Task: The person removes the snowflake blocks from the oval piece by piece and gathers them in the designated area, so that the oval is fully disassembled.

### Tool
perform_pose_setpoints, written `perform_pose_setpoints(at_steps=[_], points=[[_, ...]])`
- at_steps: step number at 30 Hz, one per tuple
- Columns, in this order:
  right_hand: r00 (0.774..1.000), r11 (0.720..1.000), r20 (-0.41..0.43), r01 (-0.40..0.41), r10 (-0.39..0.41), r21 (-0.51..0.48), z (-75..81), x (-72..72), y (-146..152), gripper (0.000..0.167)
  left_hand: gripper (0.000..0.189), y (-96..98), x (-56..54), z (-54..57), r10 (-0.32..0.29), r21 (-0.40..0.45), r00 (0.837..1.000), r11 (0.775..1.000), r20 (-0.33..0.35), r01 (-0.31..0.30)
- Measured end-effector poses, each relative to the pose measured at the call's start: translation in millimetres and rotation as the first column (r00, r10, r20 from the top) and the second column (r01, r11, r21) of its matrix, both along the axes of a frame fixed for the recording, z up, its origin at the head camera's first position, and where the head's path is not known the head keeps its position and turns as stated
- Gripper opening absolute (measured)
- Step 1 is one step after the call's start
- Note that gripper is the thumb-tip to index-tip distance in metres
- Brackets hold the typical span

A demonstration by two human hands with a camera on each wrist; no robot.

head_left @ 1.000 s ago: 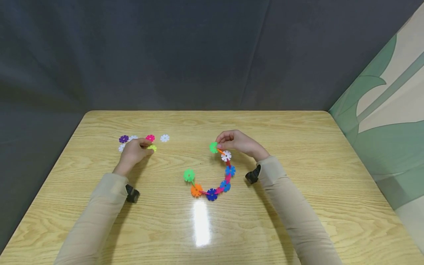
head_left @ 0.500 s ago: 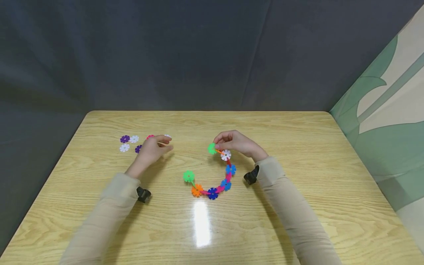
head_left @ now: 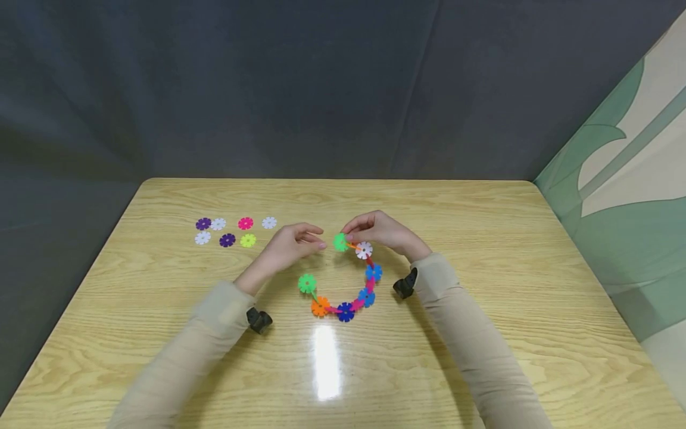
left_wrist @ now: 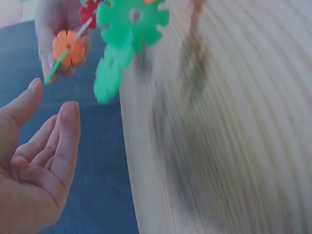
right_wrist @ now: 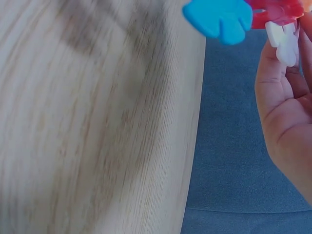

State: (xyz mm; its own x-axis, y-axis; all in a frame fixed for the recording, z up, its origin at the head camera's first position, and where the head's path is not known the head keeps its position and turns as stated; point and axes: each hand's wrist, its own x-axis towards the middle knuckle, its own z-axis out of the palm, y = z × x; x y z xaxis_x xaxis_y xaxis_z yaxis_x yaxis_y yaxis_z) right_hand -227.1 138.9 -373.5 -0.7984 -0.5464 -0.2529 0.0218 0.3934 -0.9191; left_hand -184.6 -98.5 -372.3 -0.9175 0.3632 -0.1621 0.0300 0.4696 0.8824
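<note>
A curved chain of interlocking snowflake discs hangs from my right hand (head_left: 383,232), whose thumb and fingers pinch its upper end by the green disc (head_left: 340,242) and orange disc (left_wrist: 68,47). Beside them is a white disc (head_left: 364,250); light blue, pink and dark blue discs (head_left: 345,312) follow. The other end has an orange disc (head_left: 320,306) and a green disc (head_left: 307,283). My left hand (head_left: 286,244) is just left of the pinched end, thumb and fingers apart, holding nothing. In the right wrist view a blue disc (right_wrist: 219,19) shows; the fingertips are partly cut off.
Several loose discs lie at the table's back left: purple (head_left: 227,240), pink (head_left: 245,223), yellow (head_left: 248,241) and white (head_left: 270,222). The wooden table (head_left: 482,357) meets a dark curtain (head_left: 321,89) at the back. A patterned panel (head_left: 632,196) stands on the right.
My left hand has moved right from the loose discs to near the chain's pinched end. The yellow disc it was at stays on the table. My right hand has shifted slightly left with the chain.
</note>
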Motion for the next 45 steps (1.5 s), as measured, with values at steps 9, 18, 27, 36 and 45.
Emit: perform_pose_setpoints(at_steps=[9, 18, 27, 36, 45], points=[[0.999, 0.999, 0.031, -0.011, 0.012, -0.037, -1.2, 1.7, -4.1, 0.015, 0.051, 25.5, 5.1, 1.2, -0.009, 0.082, 0.997, 0.997, 0.077, 0.003], [0.999, 0.999, 0.017, -0.041, 0.041, -0.024, -6.5, -0.7, 0.8, 0.020, 0.046, 27.5, 5.1, -0.7, 0.014, 0.097, 0.998, 0.995, 0.065, -0.020], [0.999, 0.999, 0.024, -0.042, 0.041, 0.014, -13.5, -2.6, 8.1, 0.027, 0.041, 20.2, 3.6, -3.0, 0.060, 0.125, 0.994, 0.990, 0.086, -0.071], [1.000, 1.000, 0.000, -0.014, 0.014, 0.018, -13.1, -2.7, 7.9, 0.024, 0.036, 21.0, 1.7, -5.7, 0.082, 0.136, 0.992, 0.986, 0.094, -0.095], [1.000, 1.000, 0.003, -0.004, 0.004, -0.010, -8.5, -1.6, 4.3, 0.024, 0.030, 19.7, -0.4, -7.7, 0.126, 0.211, 0.987, 0.967, 0.096, -0.144]])
